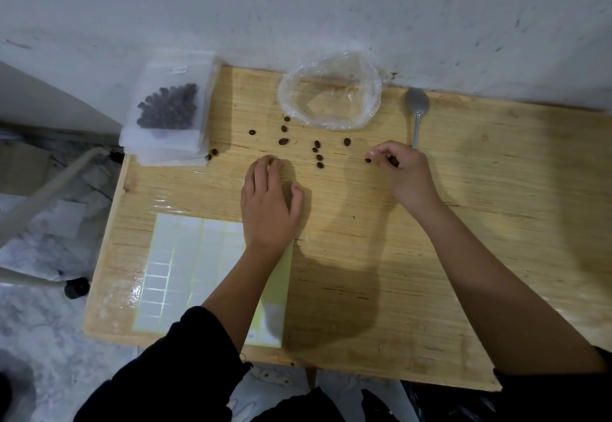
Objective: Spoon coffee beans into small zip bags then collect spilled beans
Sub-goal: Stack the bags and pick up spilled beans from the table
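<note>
At the far left corner of the desk (496, 223), a small zip bag (167, 107) with a clump of coffee beans inside lies flat on a stack of empty bags (165, 153), which overhangs the left edge a little. Along the far edge, near the middle, sits a crumpled clear plastic bag (331, 94) with its mouth rolled wide. Just right of it a grey spoon (418, 107) lies with its bowl toward the wall and its handle pointing back at the person. Loose beans (318, 153) are scattered on the bare wood just in front of the plastic bag, with two more beside the stack. The right hand (400, 170) is over the wood by the end of the spoon's handle, its grip curled in around a dark bean (394, 162) tucked against the palm, while another bean (368, 160) lies at its fingertips. The left hand (271, 203) is palm down nearer the middle, fingers bent with their tips at the wood. I cannot tell whether its grip has closed on anything, since the tips are hidden. Under that wrist, toward the near left corner, lies a sheet of white sticker labels (192, 272).
</note>
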A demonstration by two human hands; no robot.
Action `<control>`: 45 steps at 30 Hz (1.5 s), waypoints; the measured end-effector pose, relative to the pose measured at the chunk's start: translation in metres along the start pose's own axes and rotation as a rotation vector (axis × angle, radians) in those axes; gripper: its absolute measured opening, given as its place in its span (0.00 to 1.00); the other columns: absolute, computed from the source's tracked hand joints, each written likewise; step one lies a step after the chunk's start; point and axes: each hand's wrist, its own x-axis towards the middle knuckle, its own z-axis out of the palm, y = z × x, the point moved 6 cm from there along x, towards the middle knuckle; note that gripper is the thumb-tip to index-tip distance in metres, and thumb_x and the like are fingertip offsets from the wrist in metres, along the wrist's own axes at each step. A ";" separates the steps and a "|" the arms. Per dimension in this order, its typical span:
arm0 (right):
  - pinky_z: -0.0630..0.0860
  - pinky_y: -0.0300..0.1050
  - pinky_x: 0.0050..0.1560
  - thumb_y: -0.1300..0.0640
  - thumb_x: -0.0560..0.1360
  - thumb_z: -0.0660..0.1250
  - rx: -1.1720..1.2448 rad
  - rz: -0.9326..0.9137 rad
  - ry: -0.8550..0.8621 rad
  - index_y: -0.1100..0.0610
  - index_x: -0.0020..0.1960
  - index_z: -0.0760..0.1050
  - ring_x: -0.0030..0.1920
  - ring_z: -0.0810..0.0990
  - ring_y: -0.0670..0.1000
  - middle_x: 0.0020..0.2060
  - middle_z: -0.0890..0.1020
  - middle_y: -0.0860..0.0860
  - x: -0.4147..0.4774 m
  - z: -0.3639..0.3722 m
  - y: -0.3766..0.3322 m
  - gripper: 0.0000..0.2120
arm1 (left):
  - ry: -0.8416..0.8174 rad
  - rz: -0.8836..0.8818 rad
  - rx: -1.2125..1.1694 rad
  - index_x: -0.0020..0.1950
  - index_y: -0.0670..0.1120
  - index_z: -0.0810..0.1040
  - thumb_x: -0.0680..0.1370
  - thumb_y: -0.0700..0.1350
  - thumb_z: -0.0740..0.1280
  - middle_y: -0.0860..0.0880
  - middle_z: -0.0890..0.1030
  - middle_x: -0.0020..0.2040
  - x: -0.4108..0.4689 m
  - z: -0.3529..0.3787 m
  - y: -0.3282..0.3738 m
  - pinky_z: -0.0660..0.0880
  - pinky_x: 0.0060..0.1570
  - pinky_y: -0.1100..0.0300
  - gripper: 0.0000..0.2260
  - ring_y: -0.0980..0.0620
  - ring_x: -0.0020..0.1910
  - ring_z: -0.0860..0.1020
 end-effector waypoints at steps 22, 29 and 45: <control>0.74 0.48 0.39 0.52 0.80 0.57 -0.507 -0.076 -0.143 0.54 0.54 0.68 0.38 0.79 0.54 0.40 0.79 0.49 -0.004 0.007 -0.013 0.06 | -0.006 -0.009 -0.002 0.67 0.41 0.71 0.76 0.50 0.57 0.44 0.71 0.67 -0.001 0.000 -0.001 0.66 0.65 0.48 0.22 0.44 0.68 0.66; 0.65 0.44 0.36 0.52 0.81 0.54 -0.713 -0.024 -0.156 0.56 0.56 0.66 0.35 0.73 0.51 0.37 0.75 0.49 -0.001 0.012 -0.015 0.09 | -0.013 -0.016 0.003 0.67 0.40 0.70 0.76 0.50 0.57 0.43 0.70 0.68 -0.001 0.000 0.000 0.64 0.67 0.48 0.22 0.44 0.68 0.66; 0.53 0.33 0.17 0.58 0.74 0.56 1.356 0.483 -0.464 0.56 0.39 0.67 0.21 0.54 0.42 0.20 0.65 0.44 -0.053 0.068 -0.018 0.06 | 0.009 -0.002 0.004 0.66 0.40 0.70 0.77 0.49 0.58 0.43 0.71 0.67 -0.001 0.001 -0.001 0.65 0.66 0.48 0.21 0.43 0.68 0.67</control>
